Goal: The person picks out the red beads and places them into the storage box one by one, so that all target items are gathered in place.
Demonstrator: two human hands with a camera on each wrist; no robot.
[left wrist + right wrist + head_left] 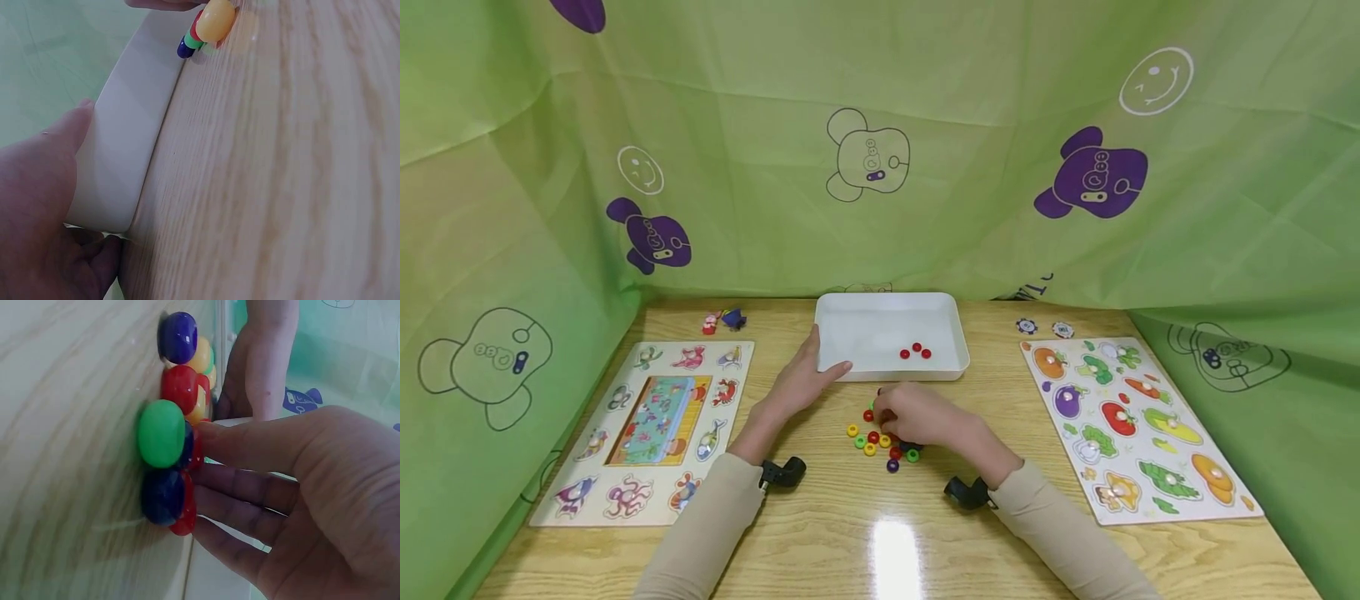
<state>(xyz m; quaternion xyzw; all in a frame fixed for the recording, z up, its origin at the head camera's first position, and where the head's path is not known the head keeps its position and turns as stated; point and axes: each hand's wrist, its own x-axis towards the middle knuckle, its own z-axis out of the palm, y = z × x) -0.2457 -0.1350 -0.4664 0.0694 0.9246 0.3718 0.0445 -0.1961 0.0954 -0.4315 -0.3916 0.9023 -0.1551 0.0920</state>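
Note:
A white tray (pixel 880 377) stands at the back middle of the table, with 3 red beads (pixel 917 347) on its floor. My left hand (pixel 805 377) grips its near left corner; in the left wrist view the thumb lies at the rim and the other fingers bend below. In front of the tray is a loose heap of ring-shaped beads (pixel 870 449), red, yellow, green and dark blue. My right hand (pixel 921 414) reaches into the heap's far side, thumb and fingertips around a red bead (pixel 197 450) that is partly hidden by other beads.
On the left lies a sea-animal puzzle board (pixel 730 417); on the right, a vegetable puzzle board (pixel 1157 450). Small figures (pixel 732 319) sit at the back left, two poker chips (pixel 1063 330) at the back right. Green cloth (pixel 970 167) hangs behind and at both sides.

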